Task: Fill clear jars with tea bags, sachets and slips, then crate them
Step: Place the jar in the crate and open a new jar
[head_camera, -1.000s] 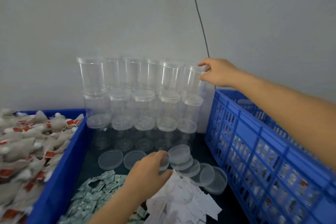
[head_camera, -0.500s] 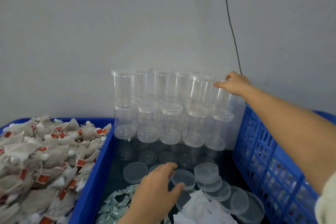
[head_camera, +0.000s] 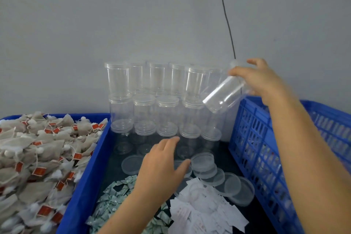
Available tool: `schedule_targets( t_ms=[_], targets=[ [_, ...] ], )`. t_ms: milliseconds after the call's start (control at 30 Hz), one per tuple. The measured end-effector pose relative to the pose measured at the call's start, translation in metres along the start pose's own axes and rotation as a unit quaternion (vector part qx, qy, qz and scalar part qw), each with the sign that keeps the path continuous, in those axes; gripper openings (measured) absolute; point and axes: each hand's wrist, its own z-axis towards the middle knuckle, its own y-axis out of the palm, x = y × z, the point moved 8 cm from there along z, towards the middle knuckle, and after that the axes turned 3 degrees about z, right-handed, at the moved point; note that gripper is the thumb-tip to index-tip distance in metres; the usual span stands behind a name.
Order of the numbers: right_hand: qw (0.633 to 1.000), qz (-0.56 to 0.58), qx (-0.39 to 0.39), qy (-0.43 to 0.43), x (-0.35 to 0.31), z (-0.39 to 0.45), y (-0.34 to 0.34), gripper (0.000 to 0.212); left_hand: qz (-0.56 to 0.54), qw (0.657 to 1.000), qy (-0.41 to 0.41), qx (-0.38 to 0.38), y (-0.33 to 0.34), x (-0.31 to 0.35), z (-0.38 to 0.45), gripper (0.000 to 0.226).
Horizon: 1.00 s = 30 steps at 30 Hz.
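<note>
Because the right hand (head_camera: 260, 80) grips the clear jar (head_camera: 226, 93) only near its upper end, with the jar tilted and hanging just beside the top right of the stacked jars (head_camera: 161, 100), I reckon a careless swing could knock that wobbly-looking stack down onto the loose lids (head_camera: 205, 165). The jar is clear plastic, looks empty, and sits in the air between the stack and the blue crate (head_camera: 266, 138). The left hand (head_camera: 161, 167) hovers with fingers spread over the lids, holding nothing I can see.
</note>
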Motion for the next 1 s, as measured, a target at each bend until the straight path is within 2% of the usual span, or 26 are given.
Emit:
schedule_targets(
  t_ms=[133,200,233,300,367,500,633,700,867,933,1000],
  targets=[
    [0.977,0.113,-0.156,0.094,0.055,-0.092,0.062,0.063,0.113,0.988,0.064,0.080,-0.020,0.029,-0.024,0.072],
    [0.954,0.140,-0.214,0.157,0.086,-0.135,0.091,0.040,0.188,0.973,0.105,0.082,-0.014,0.037,-0.040,0.076],
    [0.939,0.160,-0.234,0.196,0.101,-0.154,0.103,0.036,0.222,0.965,0.119,0.070,-0.007,0.037,-0.048,0.078],
    [0.900,0.212,-0.256,0.283,0.126,-0.187,0.122,0.035,0.267,0.954,0.131,0.030,0.006,0.033,-0.062,0.082],
    [0.862,0.244,-0.272,0.352,0.145,-0.211,0.135,0.048,0.313,0.939,0.142,0.004,0.016,0.027,-0.075,0.079],
    [0.838,0.161,-0.331,0.403,0.166,-0.236,0.142,0.068,0.382,0.907,0.176,-0.006,0.025,0.019,-0.093,0.076],
    [0.848,0.046,-0.375,0.370,0.168,-0.242,0.142,0.074,0.397,0.901,0.172,-0.043,0.032,0.008,-0.101,0.084],
    [0.859,0.028,-0.385,0.335,0.165,-0.241,0.143,0.066,0.388,0.905,0.164,-0.059,0.035,0.005,-0.102,0.096],
    [0.875,0.023,-0.402,0.269,0.155,-0.242,0.145,0.044,0.353,0.923,0.117,-0.098,0.038,-0.003,-0.099,0.103],
    [0.891,-0.011,-0.411,0.190,0.149,-0.236,0.149,0.037,0.318,0.937,0.079,-0.124,0.042,-0.012,-0.098,0.105],
    [0.905,-0.029,-0.415,0.091,0.140,-0.230,0.151,0.027,0.260,0.956,0.060,-0.119,0.042,-0.019,-0.097,0.104]
  ],
)
